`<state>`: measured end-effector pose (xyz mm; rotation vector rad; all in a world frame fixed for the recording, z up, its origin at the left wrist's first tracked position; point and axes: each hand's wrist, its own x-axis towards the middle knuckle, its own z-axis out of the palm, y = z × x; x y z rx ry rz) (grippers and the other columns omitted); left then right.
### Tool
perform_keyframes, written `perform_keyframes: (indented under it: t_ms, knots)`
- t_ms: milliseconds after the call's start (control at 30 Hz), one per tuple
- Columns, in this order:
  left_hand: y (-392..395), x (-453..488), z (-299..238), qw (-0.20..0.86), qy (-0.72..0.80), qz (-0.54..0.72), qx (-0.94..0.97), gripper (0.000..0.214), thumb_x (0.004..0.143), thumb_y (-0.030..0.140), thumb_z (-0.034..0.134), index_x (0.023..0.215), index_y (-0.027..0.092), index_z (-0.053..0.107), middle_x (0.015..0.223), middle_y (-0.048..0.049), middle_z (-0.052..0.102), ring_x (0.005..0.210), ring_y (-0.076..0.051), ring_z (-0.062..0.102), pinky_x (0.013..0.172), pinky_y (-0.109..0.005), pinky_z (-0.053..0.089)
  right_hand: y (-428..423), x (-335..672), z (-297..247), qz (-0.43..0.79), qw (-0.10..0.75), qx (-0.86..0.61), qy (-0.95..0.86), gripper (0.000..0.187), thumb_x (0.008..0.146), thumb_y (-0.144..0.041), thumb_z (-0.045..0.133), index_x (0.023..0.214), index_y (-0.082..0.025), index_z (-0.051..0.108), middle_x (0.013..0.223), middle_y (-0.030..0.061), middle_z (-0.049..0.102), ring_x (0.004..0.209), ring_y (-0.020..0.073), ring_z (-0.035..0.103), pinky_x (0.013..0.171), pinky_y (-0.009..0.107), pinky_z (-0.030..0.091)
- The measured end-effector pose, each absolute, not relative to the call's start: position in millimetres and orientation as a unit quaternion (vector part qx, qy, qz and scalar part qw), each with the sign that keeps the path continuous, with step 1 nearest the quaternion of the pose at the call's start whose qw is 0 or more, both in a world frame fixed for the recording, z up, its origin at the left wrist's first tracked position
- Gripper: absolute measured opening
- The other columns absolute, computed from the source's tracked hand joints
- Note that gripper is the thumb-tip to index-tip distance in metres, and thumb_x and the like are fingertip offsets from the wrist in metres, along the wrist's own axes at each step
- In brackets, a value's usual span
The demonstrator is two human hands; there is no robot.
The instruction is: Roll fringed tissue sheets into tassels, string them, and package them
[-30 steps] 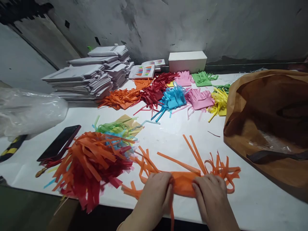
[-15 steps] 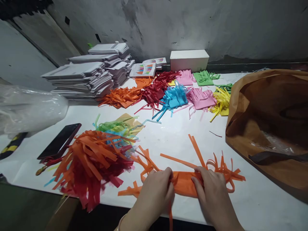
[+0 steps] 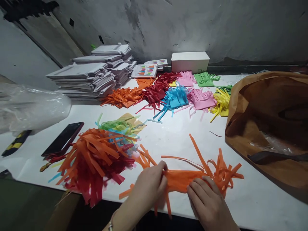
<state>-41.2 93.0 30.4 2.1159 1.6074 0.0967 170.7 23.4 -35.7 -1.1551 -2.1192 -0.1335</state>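
Note:
A fringed strip of orange paper (image 3: 180, 180) lies across the front of the white table, with loose cut strands spreading from both ends. My left hand (image 3: 151, 181) is closed on its left end, and a few orange strands hang below over the table's edge. At the right end, my right hand (image 3: 207, 197) has its fingers together over the lower edge of the plain middle band; its thumb is hidden. Left of my hands lies a pile of orange and red fringed paper (image 3: 93, 160), with green and blue fringed paper (image 3: 120, 125) behind it.
A black phone (image 3: 63, 139) and a clear plastic bag (image 3: 36, 106) lie at left. Paper stacks (image 3: 81, 80) stand behind them. Folded fringed bundles, including a blue one (image 3: 175, 98), line the back before a white box (image 3: 190, 62). A brown bag (image 3: 240, 128) gapes at right.
My right hand has slid down over the band's lower edge, its fingers now flatter. My left hand has shifted slightly left. The orange strands at the right have moved.

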Motion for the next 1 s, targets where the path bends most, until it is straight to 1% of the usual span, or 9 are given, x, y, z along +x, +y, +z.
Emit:
perform_keyframes:
  t_ms: [100, 167, 233, 367, 433, 600, 767, 900, 1000]
  knots:
    - [92, -70, 43, 0.161, 0.573, 0.14, 0.791, 0.031, 0.086, 0.011, 0.044, 0.112, 0.019, 0.06, 0.101, -0.0097, 0.071, 0.096, -0.026, 0.068, 0.082, -0.039, 0.052, 25, 171, -36, -0.046, 0.353, -0.458, -0.815, 0.027, 0.092, -0.001, 0.045, 0.093, -0.015, 0.068, 0.09, 0.0061, 0.073, 0.091, 0.0209, 0.068, 0.1, 0.043, 0.042]
    - [83, -74, 49, 0.086, 0.529, 0.206, 0.819, 0.036, 0.088, 0.014, 0.049, 0.123, 0.02, 0.056, 0.122, -0.0126, 0.065, 0.115, -0.028, 0.06, 0.096, -0.044, 0.047, 26, 171, -31, -0.042, 0.36, -0.46, -0.811, 0.026, 0.092, -0.001, 0.045, 0.093, -0.015, 0.067, 0.089, 0.0054, 0.073, 0.09, 0.0203, 0.067, 0.1, 0.043, 0.041]
    - [70, -62, 44, 0.047, 0.46, 0.235, 0.855, 0.038, 0.09, 0.014, 0.054, 0.127, 0.022, 0.055, 0.127, -0.0116, 0.063, 0.119, -0.028, 0.055, 0.103, -0.046, 0.04, 26, 171, -26, -0.033, 0.372, -0.457, -0.807, 0.025, 0.093, -0.003, 0.045, 0.093, -0.015, 0.066, 0.09, 0.0054, 0.072, 0.089, 0.0201, 0.067, 0.1, 0.042, 0.039]
    - [49, -22, 7, 0.079, 0.373, 0.229, 0.896, 0.016, 0.093, 0.01, 0.055, 0.1, 0.021, 0.064, 0.095, -0.0026, 0.071, 0.093, -0.021, 0.06, 0.102, -0.044, 0.035, 25, 171, -22, 0.012, 0.374, -0.441, -0.816, 0.021, 0.096, -0.01, 0.046, 0.096, -0.015, 0.066, 0.092, 0.0062, 0.072, 0.089, 0.0208, 0.065, 0.098, 0.042, 0.037]
    - [46, -14, -10, 0.104, 0.379, 0.239, 0.888, 0.015, 0.095, 0.009, 0.053, 0.09, 0.02, 0.063, 0.085, -0.0006, 0.069, 0.084, -0.019, 0.059, 0.095, -0.041, 0.037, 25, 174, -24, 0.021, 0.362, -0.44, -0.821, 0.021, 0.098, -0.012, 0.046, 0.1, -0.015, 0.066, 0.093, 0.0061, 0.071, 0.09, 0.0212, 0.063, 0.095, 0.042, 0.037]
    - [48, -24, -9, 0.13, 0.417, 0.264, 0.86, 0.015, 0.097, 0.014, 0.051, 0.088, 0.02, 0.061, 0.084, -0.0013, 0.068, 0.082, -0.02, 0.057, 0.087, -0.04, 0.036, 28, 187, -26, 0.055, 0.348, -0.47, -0.809, 0.026, 0.104, -0.019, 0.042, 0.089, -0.02, 0.064, 0.085, 0.0018, 0.066, 0.085, 0.0193, 0.059, 0.092, 0.04, 0.034]
    - [58, -31, 2, 0.135, 0.471, 0.199, 0.849, 0.018, 0.096, 0.014, 0.046, 0.088, 0.02, 0.061, 0.084, -0.0028, 0.066, 0.08, -0.022, 0.056, 0.086, -0.042, 0.036, 32, 183, -27, 0.055, 0.327, -0.547, -0.769, 0.035, 0.105, -0.022, 0.036, 0.078, -0.021, 0.058, 0.079, 0.0011, 0.06, 0.079, 0.0186, 0.055, 0.089, 0.041, 0.031]
    - [69, -25, -1, 0.108, 0.518, 0.152, 0.835, 0.027, 0.097, 0.013, 0.041, 0.078, 0.019, 0.06, 0.075, -0.0032, 0.063, 0.075, -0.022, 0.055, 0.082, -0.044, 0.035, 32, 179, -28, 0.001, 0.278, -0.592, -0.756, 0.027, 0.101, -0.019, 0.043, 0.077, -0.021, 0.056, 0.081, 0.0031, 0.06, 0.08, 0.0208, 0.055, 0.087, 0.044, 0.032]
    - [72, -18, -2, 0.093, 0.545, 0.127, 0.823, 0.026, 0.094, 0.013, 0.044, 0.073, 0.018, 0.059, 0.073, -0.0035, 0.063, 0.075, -0.024, 0.055, 0.082, -0.046, 0.035, 33, 180, -25, -0.032, 0.262, -0.611, -0.747, 0.021, 0.099, -0.022, 0.048, 0.08, -0.021, 0.057, 0.081, 0.0038, 0.061, 0.079, 0.0225, 0.058, 0.086, 0.046, 0.035]
